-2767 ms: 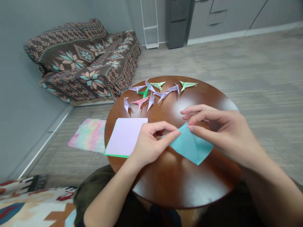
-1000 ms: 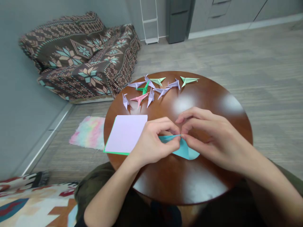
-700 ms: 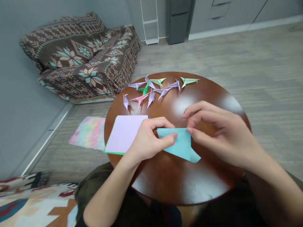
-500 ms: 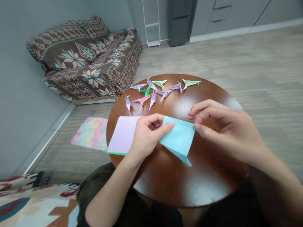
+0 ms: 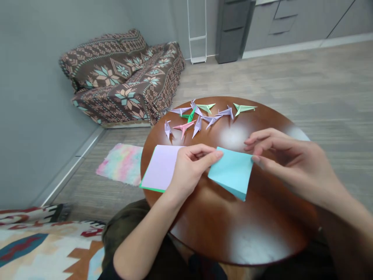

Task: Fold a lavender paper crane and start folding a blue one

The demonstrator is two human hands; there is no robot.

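Observation:
A light-blue sheet of origami paper, folded into a small square-like shape with loose layers at its lower edge, is held above the table. My left hand pinches its upper left corner between thumb and fingers. At the upper right corner, the thumb and a finger of my right hand close on the paper, while its other fingers are curled loosely. Left of the paper, partly behind my left hand, lies a stack of lilac paper sheets with a green edge showing underneath.
Several folded paper cranes, among them a pink crane and a pale-green crane, lie along the far side of the round brown table. Beyond it stand a covered sofa and a fluffy pastel rug on the floor.
The view has shifted, so everything appears farther right and slightly lower. The flap that stuck out at the blue paper's lower corner now lies closer to the rest. Both hands keep their hold.

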